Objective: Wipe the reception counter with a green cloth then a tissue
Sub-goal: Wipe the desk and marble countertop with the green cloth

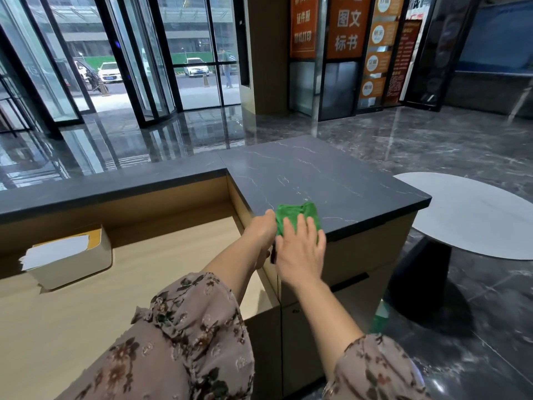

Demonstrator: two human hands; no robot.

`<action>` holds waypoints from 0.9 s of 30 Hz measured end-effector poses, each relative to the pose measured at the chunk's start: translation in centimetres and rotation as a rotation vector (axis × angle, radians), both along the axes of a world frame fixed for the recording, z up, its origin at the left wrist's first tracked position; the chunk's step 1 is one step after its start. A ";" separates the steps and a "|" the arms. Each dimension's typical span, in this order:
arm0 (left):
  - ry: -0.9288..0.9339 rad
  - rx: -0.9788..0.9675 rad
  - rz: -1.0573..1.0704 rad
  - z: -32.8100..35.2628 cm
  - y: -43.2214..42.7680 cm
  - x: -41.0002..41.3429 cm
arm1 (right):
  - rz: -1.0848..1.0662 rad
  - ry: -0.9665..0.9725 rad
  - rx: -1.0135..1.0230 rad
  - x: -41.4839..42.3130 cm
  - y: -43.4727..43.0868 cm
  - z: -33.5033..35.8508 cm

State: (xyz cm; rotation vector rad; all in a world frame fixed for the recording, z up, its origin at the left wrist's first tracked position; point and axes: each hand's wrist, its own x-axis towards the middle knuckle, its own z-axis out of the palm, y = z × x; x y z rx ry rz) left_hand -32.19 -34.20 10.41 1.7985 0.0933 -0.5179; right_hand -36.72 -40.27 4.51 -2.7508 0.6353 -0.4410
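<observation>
Green cloth (297,212) under right hand (300,252) on counter (317,174)

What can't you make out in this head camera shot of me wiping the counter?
1. Head view: the near part of the green cloth lies under the right hand.
2. Head view: the fingers of the left hand curl out of sight, so its grip is unclear.
3. Head view: a dark thing between the hands is mostly hidden by them.
4. Head view: a green shape by the base of the counter is blurred, partly behind the right forearm.
</observation>
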 end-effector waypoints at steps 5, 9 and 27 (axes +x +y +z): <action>-0.219 0.178 -0.072 0.4 -1.0 -0.3 | 0.132 -0.083 -0.104 -1.1 -1.9 -2.3; -0.329 0.267 -0.145 0.5 -1.8 0.0 | 0.192 -0.120 -0.205 -1.5 -6.3 -3.4; -0.463 0.641 -0.343 -0.4 -4.2 1.5 | -0.017 0.049 -0.146 -1.7 -24.5 -1.6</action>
